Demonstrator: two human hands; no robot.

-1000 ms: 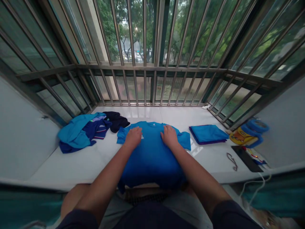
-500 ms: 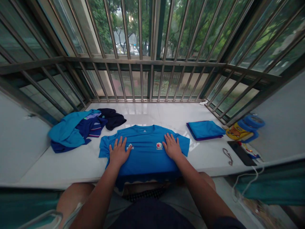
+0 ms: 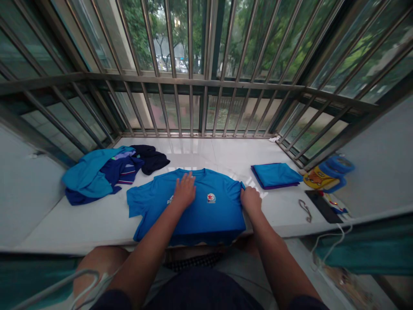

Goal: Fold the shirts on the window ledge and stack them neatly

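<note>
One bright blue short-sleeved T-shirt [image 3: 211, 221] lies spread on a white tiled ledge [image 3: 77, 224], left hand [image 3: 185, 190] flat on its chest, right hand [image 3: 251, 200] well apart at its edge, grip unclear. One neatly folded teal cloth stack [image 3: 275, 175] sits rightward; a crumpled blue clothes heap [image 3: 100, 174] lies leftward, unfolded.

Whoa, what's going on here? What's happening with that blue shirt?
A person has a blue T-shirt spread out on a white ledge by a barred window. Their left hand lies on the shirt near the collar, and their right hand is at the shirt's side edge. A messy clothes pile lies on one side, a folded blue cloth on the other.
</note>
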